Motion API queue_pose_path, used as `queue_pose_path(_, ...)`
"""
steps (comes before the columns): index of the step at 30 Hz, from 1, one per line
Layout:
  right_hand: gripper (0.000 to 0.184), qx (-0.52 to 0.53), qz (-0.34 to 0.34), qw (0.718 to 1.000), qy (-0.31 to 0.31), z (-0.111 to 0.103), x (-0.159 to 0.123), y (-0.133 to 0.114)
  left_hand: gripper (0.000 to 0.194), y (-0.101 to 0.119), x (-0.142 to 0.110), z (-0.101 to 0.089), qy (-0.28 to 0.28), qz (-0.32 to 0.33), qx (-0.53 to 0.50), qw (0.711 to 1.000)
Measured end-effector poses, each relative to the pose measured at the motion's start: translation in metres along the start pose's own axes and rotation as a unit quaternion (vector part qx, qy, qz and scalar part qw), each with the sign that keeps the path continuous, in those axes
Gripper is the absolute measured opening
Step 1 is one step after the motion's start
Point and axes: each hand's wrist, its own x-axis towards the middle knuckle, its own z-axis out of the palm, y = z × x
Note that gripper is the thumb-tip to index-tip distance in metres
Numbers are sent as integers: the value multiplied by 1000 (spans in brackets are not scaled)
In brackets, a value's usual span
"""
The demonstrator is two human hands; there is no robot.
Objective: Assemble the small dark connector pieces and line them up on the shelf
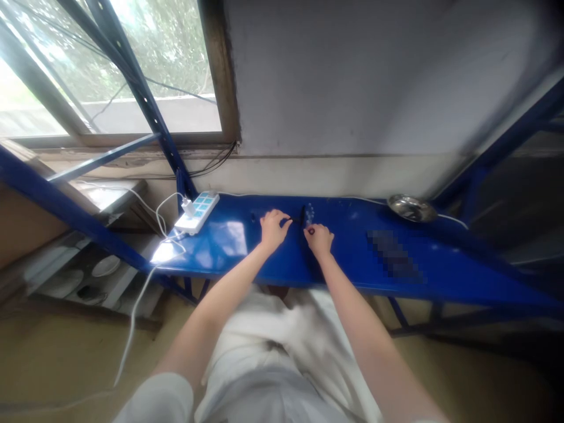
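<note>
My left hand [273, 229] is closed in a pinch above the blue table [348, 258]. From its fingertips a thin dark piece [296, 220] runs toward my right hand; its kind is too small to tell. My right hand [320, 241] is also pinched, with a small dark ring-like piece [311, 231] at its fingertips. Between the hands, a narrow black strip [303, 214] stands out against the blue surface. Just behind my right hand lies a cluster of small clear, bead-like things [309, 212]. Whether the dark pieces are joined I cannot tell.
A white power strip [198, 212] with a plugged-in white charger [188, 207] lies at the table's left end, its cable hanging down. Toward the back right sits a shiny metal bowl [412, 208]. A blurred-out dark flat object [394, 255] lies right. Blue metal posts [152, 111] frame the left.
</note>
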Motion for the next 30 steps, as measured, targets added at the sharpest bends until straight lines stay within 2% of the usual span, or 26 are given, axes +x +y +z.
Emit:
queue_pose_path(8,25,8,-116,993,27,-13,-8,-32,13,4,-1,-21,-8,18,21,1000)
queue_pose_path(14,26,11,-130,991,36,-16,-7,-33,16,-1,0,-32,-18,34,50,998)
queue_pose_path(21,20,-36,-173,984,36,-19,-6,-36,18,0,3,-40,-35,54,69,995)
queue_pose_path(30,17,-65,-225,971,39,-26,-6,-44,16,5,7,-35,-112,67,84,988)
